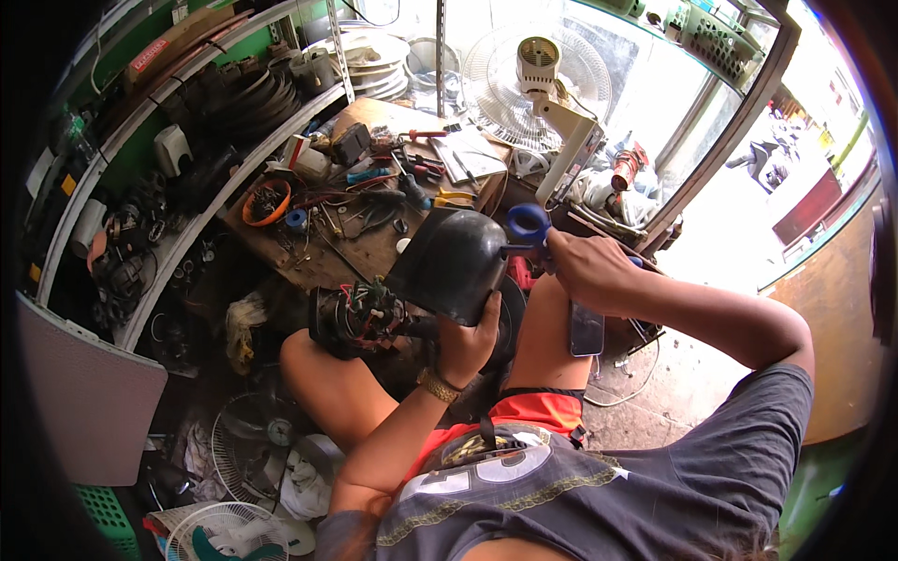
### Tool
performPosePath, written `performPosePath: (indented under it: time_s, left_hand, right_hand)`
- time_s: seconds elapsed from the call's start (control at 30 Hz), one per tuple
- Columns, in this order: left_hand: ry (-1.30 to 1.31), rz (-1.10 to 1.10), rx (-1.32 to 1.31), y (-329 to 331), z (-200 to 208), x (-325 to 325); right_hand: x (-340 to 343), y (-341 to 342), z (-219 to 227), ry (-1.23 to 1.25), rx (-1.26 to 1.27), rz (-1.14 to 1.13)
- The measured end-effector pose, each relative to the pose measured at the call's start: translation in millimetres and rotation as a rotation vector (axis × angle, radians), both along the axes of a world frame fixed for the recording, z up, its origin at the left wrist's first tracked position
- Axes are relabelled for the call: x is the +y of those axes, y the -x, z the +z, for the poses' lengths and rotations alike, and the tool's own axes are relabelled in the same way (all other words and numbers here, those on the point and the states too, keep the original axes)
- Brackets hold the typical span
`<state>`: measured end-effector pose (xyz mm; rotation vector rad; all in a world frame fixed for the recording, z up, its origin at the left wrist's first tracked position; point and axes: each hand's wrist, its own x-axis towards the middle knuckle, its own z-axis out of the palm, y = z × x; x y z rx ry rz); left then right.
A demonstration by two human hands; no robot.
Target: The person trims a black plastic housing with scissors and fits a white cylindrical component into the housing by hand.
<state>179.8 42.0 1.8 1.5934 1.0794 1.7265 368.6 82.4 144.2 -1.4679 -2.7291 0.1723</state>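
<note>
My left hand (470, 338), with a gold watch on its wrist, is closed around the lower edge of a black dome-shaped plastic cover (456, 262). In my right hand (594, 268) is a pair of scissors with blue handles (528, 222). The scissors' dark tip meets or nearly meets the right side of the cover; actual contact is unclear. Left of my left hand, near my knee, sits a motor (360, 318) with exposed wires and a green circuit board. My fingers partly hide the scissors.
A cluttered wooden bench (313, 262) ahead holds pliers (454, 198), an orange bowl (266, 203) and loose tools. A white fan (538, 70) stands behind it. Shelves of parts line the left. A phone (586, 329) rests on my right thigh. Fan parts (229, 533) lie lower left.
</note>
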Motion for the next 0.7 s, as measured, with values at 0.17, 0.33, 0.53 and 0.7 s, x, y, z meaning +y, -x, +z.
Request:
performPosePath:
  time_s: [0.17, 0.33, 0.53, 0.7]
  left_hand:
    - [0.067, -0.043, -0.141, -0.2, 4.4, -1.4]
    - [0.002, 0.026, -0.066, 2.5, 1.7, -1.5]
    - [0.003, 0.053, -0.075, 4.8, -7.5, 0.4]
    - [-0.017, 0.048, -0.065, 5.4, -23.0, 3.8]
  right_hand:
    - [-5.3, 22.8, 18.1, 0.124, -0.163, -0.082]
    - [0.2, 23.7, -3.7, 0.098, 0.052, -0.161]
    - [4.1, 19.8, -35.1, 0.190, 0.347, -0.197]
    - [-1.9, 30.5, -8.7, 0.673, 0.460, -0.457]
